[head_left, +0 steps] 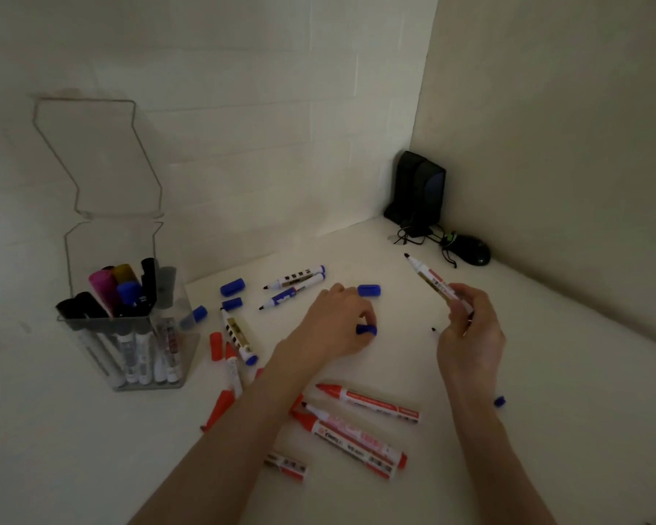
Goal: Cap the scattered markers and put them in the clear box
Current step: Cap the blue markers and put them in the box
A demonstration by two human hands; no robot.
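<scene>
My left hand [336, 327] pinches a blue cap [366, 330] just above the white desk. My right hand [470, 327] holds an uncapped marker [430, 280], its dark tip pointing up and left. Another blue cap [369, 290] lies just behind my left hand. Two uncapped blue markers [294, 288] lie further back, with loose blue caps [232, 288] to their left. Several red markers [368, 403] lie near my forearms. The clear box [129, 358] stands at the left, lid up, holding several capped markers upright.
A black speaker [419, 191] and a black mouse [468, 250] with tangled cables sit in the far right corner. White walls close the desk at the back and right. A small blue cap [499, 401] lies right of my right forearm.
</scene>
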